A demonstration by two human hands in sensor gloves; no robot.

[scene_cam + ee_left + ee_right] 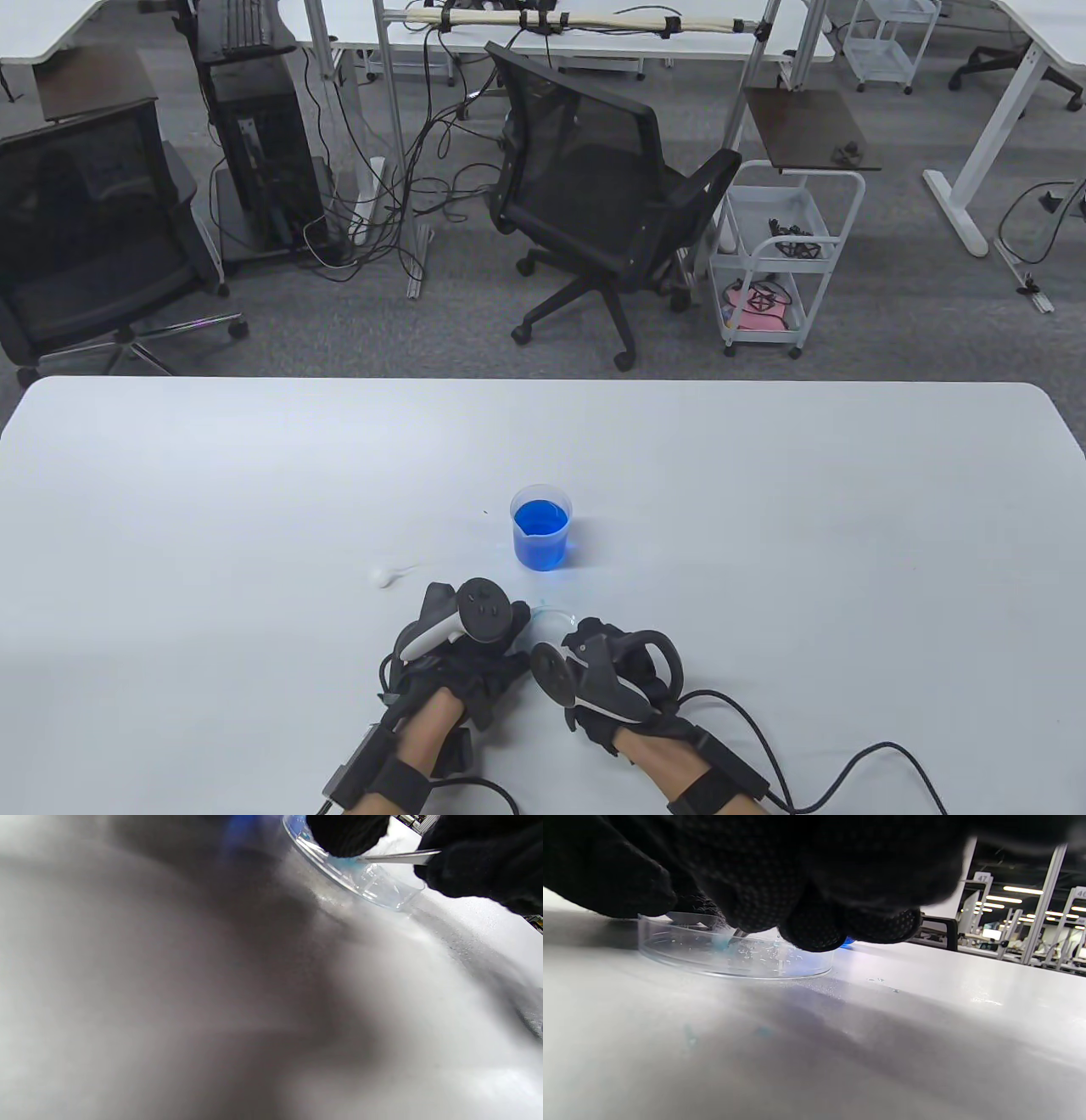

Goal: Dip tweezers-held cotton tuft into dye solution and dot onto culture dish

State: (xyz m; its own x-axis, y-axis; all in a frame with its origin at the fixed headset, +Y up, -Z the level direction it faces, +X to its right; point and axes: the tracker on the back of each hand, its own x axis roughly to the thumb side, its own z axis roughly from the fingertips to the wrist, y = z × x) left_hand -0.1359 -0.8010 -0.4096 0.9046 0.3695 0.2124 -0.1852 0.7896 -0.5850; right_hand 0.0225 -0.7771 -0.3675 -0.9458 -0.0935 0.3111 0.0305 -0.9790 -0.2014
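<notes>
My right hand point(612, 671) pinches the tweezers point(401, 857), whose tips reach down into the culture dish point(734, 957) and hold a blue-stained cotton tuft point(721, 942) against its floor. My left hand point(462, 641) touches the dish's rim with one fingertip point(345, 834); whether its other fingers curl I cannot tell. The dish sits on the surface point(764, 526) between both hands, the beaker of blue dye point(540, 527) just beyond.

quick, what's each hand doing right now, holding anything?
Left hand: a finger touches the culture dish rim; grip cannot be told.
Right hand: pinches the tweezers over the dish.
</notes>
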